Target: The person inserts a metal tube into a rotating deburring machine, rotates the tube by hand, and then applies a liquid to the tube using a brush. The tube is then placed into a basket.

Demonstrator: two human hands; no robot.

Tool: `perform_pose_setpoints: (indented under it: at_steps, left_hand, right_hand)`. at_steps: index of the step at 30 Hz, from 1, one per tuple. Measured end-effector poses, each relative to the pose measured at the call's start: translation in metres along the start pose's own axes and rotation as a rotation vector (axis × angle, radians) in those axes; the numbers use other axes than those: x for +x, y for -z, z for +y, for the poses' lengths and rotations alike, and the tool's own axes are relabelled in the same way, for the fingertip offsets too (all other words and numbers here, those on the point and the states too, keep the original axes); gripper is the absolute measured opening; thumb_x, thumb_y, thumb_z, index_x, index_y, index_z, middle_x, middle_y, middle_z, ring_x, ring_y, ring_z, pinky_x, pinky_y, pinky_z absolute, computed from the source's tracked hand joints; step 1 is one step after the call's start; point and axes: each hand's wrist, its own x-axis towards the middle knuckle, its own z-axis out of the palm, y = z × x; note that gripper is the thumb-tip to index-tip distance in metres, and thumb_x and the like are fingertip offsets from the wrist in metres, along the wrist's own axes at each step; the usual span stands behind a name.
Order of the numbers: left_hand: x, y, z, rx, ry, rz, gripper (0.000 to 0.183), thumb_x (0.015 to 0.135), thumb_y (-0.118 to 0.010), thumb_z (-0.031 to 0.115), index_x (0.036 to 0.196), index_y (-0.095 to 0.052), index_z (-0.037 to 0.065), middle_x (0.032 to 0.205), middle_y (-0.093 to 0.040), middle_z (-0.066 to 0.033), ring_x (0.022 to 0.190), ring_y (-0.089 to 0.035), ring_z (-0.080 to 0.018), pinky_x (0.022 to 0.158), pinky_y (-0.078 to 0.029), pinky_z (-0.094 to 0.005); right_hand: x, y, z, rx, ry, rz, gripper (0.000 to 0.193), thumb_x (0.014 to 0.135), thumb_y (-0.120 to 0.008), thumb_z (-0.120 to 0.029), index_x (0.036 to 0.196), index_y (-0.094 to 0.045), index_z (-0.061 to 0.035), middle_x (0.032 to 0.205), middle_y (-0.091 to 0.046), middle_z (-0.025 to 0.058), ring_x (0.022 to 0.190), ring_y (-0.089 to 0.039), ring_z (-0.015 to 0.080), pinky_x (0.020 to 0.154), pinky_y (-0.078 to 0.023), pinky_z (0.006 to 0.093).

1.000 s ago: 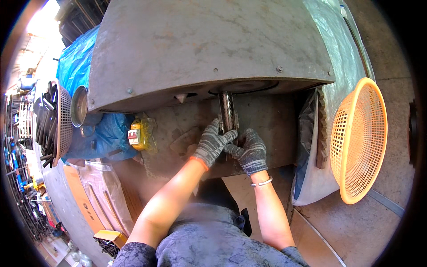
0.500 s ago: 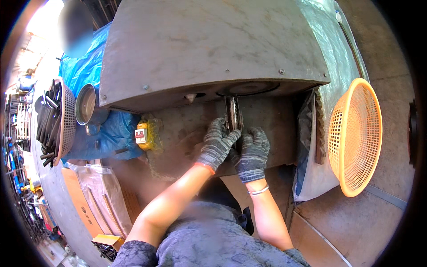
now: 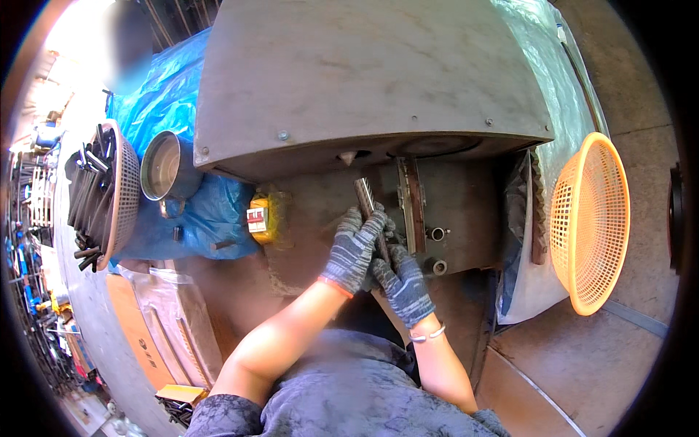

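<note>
Bar (image 3: 366,204) now leftward, upright (hands (image 3: 378,255) gripping)

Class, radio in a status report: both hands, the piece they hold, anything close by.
Left gloved hand and right gloved hand: both gripping narrow grey metal bar. Bar upright, against grey machine front. Vertical metal slide beside it.

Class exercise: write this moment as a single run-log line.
left hand gloved, grips flat metal bar | right hand gloved, holds bar's lower end | bar tilted beside machine's vertical slot | orange basket at right
</note>
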Motion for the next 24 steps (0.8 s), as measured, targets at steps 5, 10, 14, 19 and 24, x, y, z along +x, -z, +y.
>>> perform_pose_setpoints:
  at_steps: [5, 10, 14, 19, 24]
  left_hand:
    - [0.020, 0.022, 0.012, -0.010, 0.031, -0.008, 0.026, 0.093, -0.059, 0.023, 0.110, -0.057, 0.004, 0.090, -0.064, -0.0070, 0.080, -0.061, -0.0156, 0.072, -0.052, -0.0288]
    - [0.034, 0.037, 0.014, 0.098, -0.002, -0.089, 0.028, 0.094, -0.057, 0.024, 0.111, -0.058, 0.001, 0.089, -0.065, -0.0072, 0.079, -0.061, -0.0153, 0.073, -0.051, -0.0274]
    - [0.038, 0.041, 0.015, 0.087, -0.025, -0.085, 0.028, 0.095, -0.057, 0.024, 0.110, -0.059, 0.001, 0.087, -0.064, -0.0067, 0.078, -0.060, -0.0145, 0.072, -0.051, -0.0268]
    - [0.042, 0.038, 0.026, 0.084, 0.006, -0.079, 0.027, 0.095, -0.057, 0.025, 0.107, -0.061, 0.002, 0.086, -0.064, -0.0054, 0.075, -0.059, -0.0132, 0.069, -0.051, -0.0262]
    - [0.045, 0.040, 0.023, 0.068, 0.029, -0.100, 0.027, 0.095, -0.056, 0.026, 0.107, -0.061, 0.003, 0.085, -0.064, -0.0055, 0.075, -0.060, -0.0135, 0.068, -0.051, -0.0267]
  right_hand:
    - [0.024, -0.035, 0.030, 0.308, -0.028, -0.013, 0.046, 0.095, -0.052, -0.008, 0.138, -0.040, 0.0041, 0.137, -0.048, 0.0169, 0.126, -0.044, 0.0219, 0.107, -0.032, 0.0322]
    - [0.030, -0.049, 0.045, 0.400, -0.096, 0.001, 0.047, 0.095, -0.050, -0.007, 0.139, -0.038, 0.0038, 0.144, -0.040, 0.0181, 0.132, -0.038, 0.0239, 0.110, -0.027, 0.0333]
    - [0.036, -0.056, 0.040, 0.299, 0.003, 0.038, 0.047, 0.095, -0.049, -0.010, 0.139, -0.038, 0.0038, 0.144, -0.039, 0.0191, 0.133, -0.037, 0.0254, 0.110, -0.026, 0.0342]
    - [0.043, -0.056, 0.026, 0.013, 0.041, 0.045, 0.048, 0.095, -0.048, -0.012, 0.139, -0.038, 0.0034, 0.143, -0.040, 0.0210, 0.132, -0.039, 0.0283, 0.109, -0.028, 0.0348]
    - [0.041, -0.059, 0.021, 0.084, 0.016, 0.084, 0.045, 0.095, -0.048, -0.013, 0.136, -0.042, 0.0035, 0.137, -0.047, 0.0225, 0.125, -0.047, 0.0303, 0.104, -0.035, 0.0364]
